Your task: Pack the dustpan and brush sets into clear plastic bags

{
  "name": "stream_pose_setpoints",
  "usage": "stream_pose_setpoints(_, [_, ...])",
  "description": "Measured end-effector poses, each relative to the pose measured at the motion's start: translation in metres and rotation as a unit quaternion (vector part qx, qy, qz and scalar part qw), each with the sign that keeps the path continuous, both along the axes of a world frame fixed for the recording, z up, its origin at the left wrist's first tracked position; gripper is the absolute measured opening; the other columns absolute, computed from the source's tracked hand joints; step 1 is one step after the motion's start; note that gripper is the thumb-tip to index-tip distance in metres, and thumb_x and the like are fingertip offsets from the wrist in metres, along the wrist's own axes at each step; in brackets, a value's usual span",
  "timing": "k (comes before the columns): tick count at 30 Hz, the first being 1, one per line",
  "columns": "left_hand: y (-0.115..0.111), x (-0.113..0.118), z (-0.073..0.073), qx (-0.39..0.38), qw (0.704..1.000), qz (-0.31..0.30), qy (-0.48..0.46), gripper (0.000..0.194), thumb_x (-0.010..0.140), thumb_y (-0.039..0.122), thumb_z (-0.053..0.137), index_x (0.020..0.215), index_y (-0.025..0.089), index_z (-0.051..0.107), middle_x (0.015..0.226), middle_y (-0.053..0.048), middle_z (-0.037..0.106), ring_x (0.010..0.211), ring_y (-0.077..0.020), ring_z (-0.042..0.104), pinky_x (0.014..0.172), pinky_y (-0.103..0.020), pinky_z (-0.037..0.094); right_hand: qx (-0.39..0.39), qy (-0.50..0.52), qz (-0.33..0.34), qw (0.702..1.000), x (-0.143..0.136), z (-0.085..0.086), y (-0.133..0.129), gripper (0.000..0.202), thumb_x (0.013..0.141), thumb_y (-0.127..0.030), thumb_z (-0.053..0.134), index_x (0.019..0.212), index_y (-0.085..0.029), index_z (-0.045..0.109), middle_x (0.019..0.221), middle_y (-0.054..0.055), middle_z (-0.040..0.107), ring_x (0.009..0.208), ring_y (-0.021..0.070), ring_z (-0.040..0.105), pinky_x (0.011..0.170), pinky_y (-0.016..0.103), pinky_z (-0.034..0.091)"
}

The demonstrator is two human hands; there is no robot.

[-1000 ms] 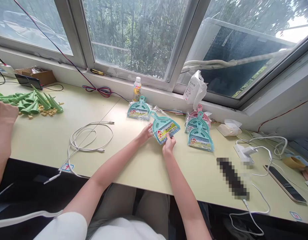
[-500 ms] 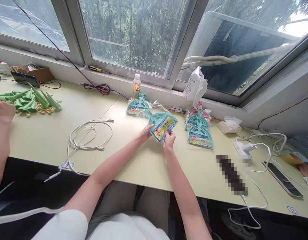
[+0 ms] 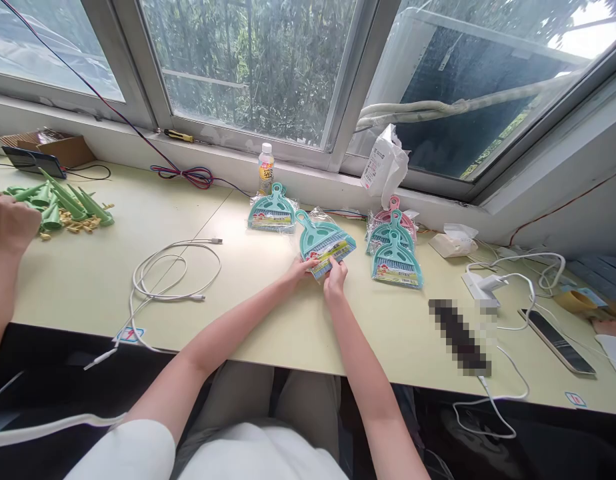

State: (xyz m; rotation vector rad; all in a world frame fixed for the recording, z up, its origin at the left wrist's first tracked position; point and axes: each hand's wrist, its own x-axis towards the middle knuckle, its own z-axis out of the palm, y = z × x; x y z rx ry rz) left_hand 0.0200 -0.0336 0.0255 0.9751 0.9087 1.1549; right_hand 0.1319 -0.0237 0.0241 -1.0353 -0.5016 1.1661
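Note:
Between my two hands is a teal dustpan and brush set [image 3: 324, 241] in a clear plastic bag, with a printed card along its lower edge. My left hand [image 3: 303, 269] grips its lower left corner, and my right hand [image 3: 335, 277] pinches the lower edge with the thumb on the card. Behind it, toward the window, lies another bagged teal set [image 3: 273, 212]. To the right is an overlapping row of bagged sets, with a teal one [image 3: 397, 263] in front and a pink one [image 3: 394, 205] at the back.
A bottle [image 3: 266, 170] and a white paper packet [image 3: 385, 163] stand by the sill. A coiled white cable [image 3: 175, 267] lies left. Green cone-shaped pieces [image 3: 53, 200] are heaped near another person's hand [image 3: 11, 223]. A phone [image 3: 557, 341] and power strip [image 3: 481, 290] are at right.
The held dustpan set has turned slightly, its handle now pointing more toward the window. My left hand has slid lower on its edge. The whole view has shifted slightly.

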Motion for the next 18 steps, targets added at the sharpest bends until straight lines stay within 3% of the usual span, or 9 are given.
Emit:
stream_pose_setpoints(6, [0.007,-0.009,-0.001,0.005,0.999,-0.018,0.029,0.052,0.068,0.029,0.077,0.115,0.014,0.062,0.113,-0.013,0.071,0.094,-0.0263,0.068,0.077,-0.038,0.057,-0.032,-0.015,0.047,0.998,0.016,0.004,0.008,0.019,0.078,-0.031,0.06,0.094,-0.02,0.06,0.088,0.001,0.071,0.076,0.0137,0.068,0.061,0.022,0.056])
stream_pose_setpoints(11, [0.012,-0.014,-0.006,0.019,0.998,-0.052,0.042,0.06,0.066,0.034,0.08,0.119,0.016,0.06,0.118,-0.013,0.07,0.099,-0.0271,0.068,0.08,-0.039,0.056,-0.051,-0.039,0.012,0.998,0.024,0.009,0.007,0.028,0.082,-0.04,0.058,0.104,-0.024,0.06,0.102,0.002,0.071,0.083,0.015,0.07,0.061,0.024,0.058])
stream_pose_setpoints(18, [0.02,-0.029,-0.008,0.053,0.991,-0.104,0.071,0.061,0.067,0.037,0.078,0.122,0.019,0.06,0.125,-0.012,0.067,0.105,-0.0287,0.066,0.075,-0.035,0.055,-0.028,-0.048,-0.024,0.998,0.04,0.007,0.014,0.027,0.081,-0.04,0.063,0.098,-0.018,0.063,0.093,0.004,0.072,0.076,0.0139,0.069,0.061,0.023,0.059])
